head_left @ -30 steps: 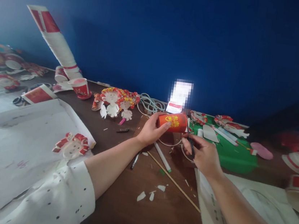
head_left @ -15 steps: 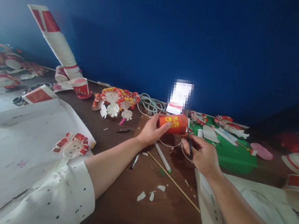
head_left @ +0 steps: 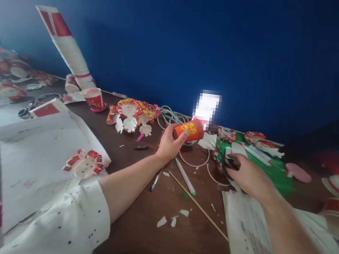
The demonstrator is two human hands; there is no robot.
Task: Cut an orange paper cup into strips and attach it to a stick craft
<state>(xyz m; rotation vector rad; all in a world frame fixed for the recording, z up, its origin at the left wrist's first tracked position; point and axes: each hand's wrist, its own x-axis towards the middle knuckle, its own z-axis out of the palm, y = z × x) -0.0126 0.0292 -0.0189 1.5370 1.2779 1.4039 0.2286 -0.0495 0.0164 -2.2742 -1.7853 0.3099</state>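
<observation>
My left hand (head_left: 169, 144) is wrapped round a red-orange paper cup (head_left: 189, 130) with yellow characters on it. The cup lies on its side in the air, its open end to the right. Further right, my right hand (head_left: 248, 176) is low over the edge of a green mat (head_left: 277, 177), apart from the cup. Its fingers are curled on the dark handles of a pair of scissors (head_left: 226, 167); the blades are hard to make out. White cut paper (head_left: 207, 140) lies just right of the cup.
Paper-cup dolls (head_left: 130, 114) stand at the back beside coiled cable (head_left: 171, 115). A marker (head_left: 185, 177), a thin wooden stick (head_left: 199, 207) and paper scraps (head_left: 162, 221) lie in front. A tall cup stack (head_left: 70, 55) leans at left. A bright pixelated screen (head_left: 206, 107) stands behind.
My right hand has moved right with the scissors, away from the cup. My left hand has drawn the cup slightly left, turning its open end.
</observation>
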